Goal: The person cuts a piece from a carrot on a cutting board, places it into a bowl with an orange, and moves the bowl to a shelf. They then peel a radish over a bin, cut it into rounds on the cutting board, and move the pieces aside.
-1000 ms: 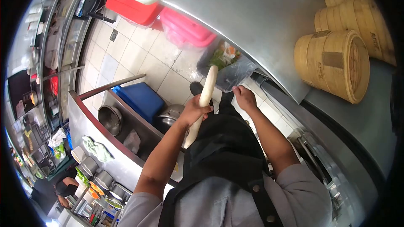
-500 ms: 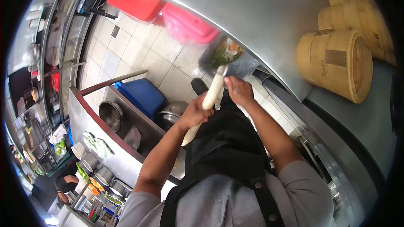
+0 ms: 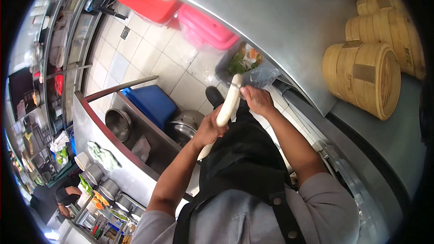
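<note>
My left hand is wrapped round the middle of a long white daikon radish, which points slantwise away from my body. Its narrow lower end sticks out below the fist, close to my black apron. Near the radish's far end, my right hand is closed on a small tool that looks like a peeler, laid against the radish's side. The fingers hide most of this tool. Under the radish's far tip stands a lined waste bin with green and orange vegetable scraps in it.
Bamboo steamers stand on the steel counter to the right. Pink and red lidded tubs sit on the tiled floor. At left are a shelf unit with steel bowls and a blue lid. Another person is at far lower left.
My right hand and the peeler have shifted slightly down along the radish. The radish stays in my left hand. The whole view has tilted a little.
</note>
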Action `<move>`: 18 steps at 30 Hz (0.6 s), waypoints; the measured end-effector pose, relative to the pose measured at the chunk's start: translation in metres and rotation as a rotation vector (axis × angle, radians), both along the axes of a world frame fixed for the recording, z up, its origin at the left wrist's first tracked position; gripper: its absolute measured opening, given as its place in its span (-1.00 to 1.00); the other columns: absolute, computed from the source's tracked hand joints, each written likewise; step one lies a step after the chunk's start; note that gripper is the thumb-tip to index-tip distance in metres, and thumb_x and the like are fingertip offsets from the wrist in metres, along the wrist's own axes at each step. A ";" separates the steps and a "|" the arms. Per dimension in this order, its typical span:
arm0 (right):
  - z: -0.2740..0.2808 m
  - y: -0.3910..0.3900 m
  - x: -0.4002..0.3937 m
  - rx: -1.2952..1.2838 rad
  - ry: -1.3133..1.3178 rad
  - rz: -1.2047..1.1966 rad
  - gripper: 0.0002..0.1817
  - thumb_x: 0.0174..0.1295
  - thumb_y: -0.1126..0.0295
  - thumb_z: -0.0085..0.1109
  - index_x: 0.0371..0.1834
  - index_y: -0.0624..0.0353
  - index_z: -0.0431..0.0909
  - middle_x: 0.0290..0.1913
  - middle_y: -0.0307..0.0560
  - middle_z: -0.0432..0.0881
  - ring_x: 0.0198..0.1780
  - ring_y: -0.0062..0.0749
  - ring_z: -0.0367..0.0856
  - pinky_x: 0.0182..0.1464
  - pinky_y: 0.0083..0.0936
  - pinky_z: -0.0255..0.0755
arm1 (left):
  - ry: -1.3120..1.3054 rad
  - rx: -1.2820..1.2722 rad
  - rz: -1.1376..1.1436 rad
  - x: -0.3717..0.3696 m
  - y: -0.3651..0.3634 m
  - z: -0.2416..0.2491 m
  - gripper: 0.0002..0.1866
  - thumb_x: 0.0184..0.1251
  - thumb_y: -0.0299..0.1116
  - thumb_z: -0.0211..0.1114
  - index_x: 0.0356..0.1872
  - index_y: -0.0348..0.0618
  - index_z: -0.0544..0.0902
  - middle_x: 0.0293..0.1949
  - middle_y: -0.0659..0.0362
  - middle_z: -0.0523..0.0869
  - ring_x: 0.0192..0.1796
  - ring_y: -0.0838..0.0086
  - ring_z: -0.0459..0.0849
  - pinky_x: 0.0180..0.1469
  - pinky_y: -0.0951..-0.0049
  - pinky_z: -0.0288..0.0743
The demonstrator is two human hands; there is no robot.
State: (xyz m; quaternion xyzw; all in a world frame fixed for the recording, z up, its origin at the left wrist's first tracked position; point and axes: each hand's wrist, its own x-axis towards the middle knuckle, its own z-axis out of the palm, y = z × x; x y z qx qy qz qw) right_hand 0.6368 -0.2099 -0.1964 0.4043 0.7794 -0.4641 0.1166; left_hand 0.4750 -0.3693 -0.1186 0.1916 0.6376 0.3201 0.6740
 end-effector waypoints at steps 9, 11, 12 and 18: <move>-0.062 0.037 -0.001 0.086 -0.161 -0.143 -0.40 0.56 -0.07 -0.37 -0.02 0.16 0.62 0.02 0.19 0.70 0.10 0.21 0.62 0.21 0.03 0.43 | 0.539 0.130 -0.288 0.002 -0.025 -0.021 -0.11 0.05 -0.50 0.29 0.53 0.12 0.28 0.01 -0.09 0.74 0.08 -0.05 0.71 0.17 0.11 0.54; -0.030 0.028 -0.002 0.086 -0.139 -0.121 -0.39 0.55 -0.07 -0.37 -0.03 0.16 0.63 0.01 0.21 0.70 0.09 0.21 0.63 0.21 0.03 0.43 | 0.596 0.082 -0.344 -0.002 -0.018 -0.012 -0.10 0.05 -0.48 0.30 0.54 0.17 0.27 0.02 -0.12 0.72 0.09 -0.09 0.68 0.16 0.07 0.54; -0.017 0.022 0.000 0.072 -0.121 -0.101 -0.39 0.55 -0.07 -0.37 -0.05 0.16 0.63 0.01 0.22 0.69 0.09 0.21 0.63 0.20 0.03 0.43 | 0.649 0.021 -0.406 -0.004 -0.017 -0.008 -0.10 0.06 -0.46 0.30 0.54 0.21 0.26 0.02 -0.15 0.71 0.10 -0.13 0.65 0.15 0.03 0.54; -0.086 0.045 0.009 0.055 -0.183 -0.025 -0.37 0.55 -0.09 -0.36 0.03 0.17 0.65 0.06 0.19 0.70 0.16 0.17 0.62 0.24 0.02 0.42 | 0.689 0.079 -0.440 -0.002 -0.023 -0.007 -0.10 0.05 -0.45 0.31 0.54 0.20 0.27 0.01 -0.11 0.72 0.07 -0.11 0.67 0.15 0.04 0.54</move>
